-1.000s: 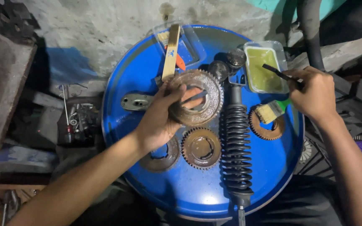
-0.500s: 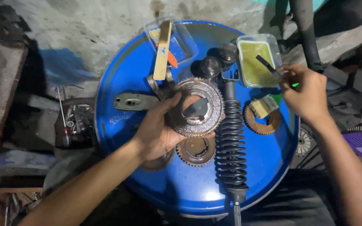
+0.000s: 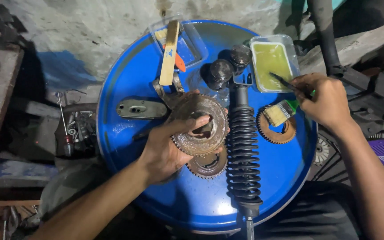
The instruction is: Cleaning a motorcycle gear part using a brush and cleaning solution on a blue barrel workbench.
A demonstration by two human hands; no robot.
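My left hand (image 3: 167,146) grips a large rusty toothed gear (image 3: 201,124), lifted and tilted over the blue drum top (image 3: 130,80). Under it lies another rusty sprocket (image 3: 208,165). My right hand (image 3: 327,102) holds a thin dark brush (image 3: 285,82) whose tip rests in a clear tub of yellow-green grease (image 3: 270,62). A black coil shock absorber (image 3: 243,146) lies lengthwise between my hands. A third rusty gear (image 3: 275,129) sits under a small paintbrush (image 3: 281,112) close to my right hand.
A wooden-handled tool (image 3: 170,53) rests across a clear tray (image 3: 187,44) at the drum's far side, beside two dark round caps (image 3: 228,66). A grey oval metal cover (image 3: 141,109) lies left. Loose tools (image 3: 70,129) and dark clutter surround the drum.
My left hand has lifted and tilted the big gear off the drum. My right hand has brought the brush tip into the grease tub.
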